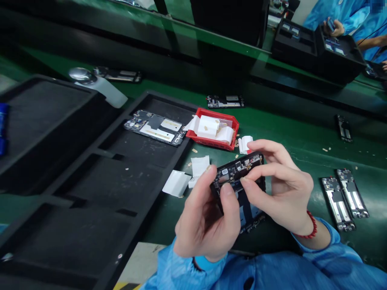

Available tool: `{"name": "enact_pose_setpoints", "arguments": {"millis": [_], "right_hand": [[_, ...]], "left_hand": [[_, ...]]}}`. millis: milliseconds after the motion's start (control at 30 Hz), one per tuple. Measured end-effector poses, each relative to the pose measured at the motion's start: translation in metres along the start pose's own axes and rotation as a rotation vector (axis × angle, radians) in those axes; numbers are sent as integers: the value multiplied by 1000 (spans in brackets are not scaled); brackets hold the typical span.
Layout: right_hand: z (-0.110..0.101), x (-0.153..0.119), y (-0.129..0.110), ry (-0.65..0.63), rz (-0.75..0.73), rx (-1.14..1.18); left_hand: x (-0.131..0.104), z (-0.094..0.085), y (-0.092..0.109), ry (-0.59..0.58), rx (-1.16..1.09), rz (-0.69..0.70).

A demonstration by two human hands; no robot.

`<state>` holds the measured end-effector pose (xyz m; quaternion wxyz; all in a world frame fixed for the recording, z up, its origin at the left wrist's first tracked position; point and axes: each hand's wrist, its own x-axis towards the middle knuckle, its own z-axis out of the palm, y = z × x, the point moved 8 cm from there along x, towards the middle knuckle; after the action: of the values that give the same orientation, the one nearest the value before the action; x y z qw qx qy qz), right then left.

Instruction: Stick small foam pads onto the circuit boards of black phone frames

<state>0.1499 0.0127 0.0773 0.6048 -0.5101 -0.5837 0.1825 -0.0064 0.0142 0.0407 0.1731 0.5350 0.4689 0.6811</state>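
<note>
An opened phone [237, 171], its circuit board and connectors exposed, is held tilted in front of me. My left hand [208, 219] grips its left end, with the thumb lying on the inner face. Over the middle of the board, the thumb and a finger of my right hand [281, 185] are pinched together; anything between those tips is too small to make out. Another right finger reaches to the phone's upper corner. Just beyond is a red bin [211, 141] with white backing paper [208, 125] inside. White paper pieces [176, 183] lie left of the phone.
A black compartment tray [130, 177] fills the left, with one phone chassis [157, 128] on it. More chassis [338, 203] lie at right and behind the bin. A tape roll [83, 75] sits by a black box [45, 121]. Across the partition, a blue-sleeved person handles a phone.
</note>
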Motion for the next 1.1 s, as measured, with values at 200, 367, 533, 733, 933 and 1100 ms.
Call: {"name": "enact_pose_setpoints", "arguments": {"millis": [200,367,533,733,933,1100], "right_hand": [[0,0,0,11,7,2],[0,1,0,16,7,1],[-1,1,1,26,24,-6],[-1,1,0,35,27,-11],[-1,1,0,34,34,3],[-5,0,5,20,59,48]], "left_hand": [[-1,0,0,6,-27,4],[-1,-1,0,3,2,-1],[2,3,2,-41,3,-24],[6,7,8,0,-20,-2],[5,7,7,-11,-33,6],[5,7,4,-28,-17,-12]]}}
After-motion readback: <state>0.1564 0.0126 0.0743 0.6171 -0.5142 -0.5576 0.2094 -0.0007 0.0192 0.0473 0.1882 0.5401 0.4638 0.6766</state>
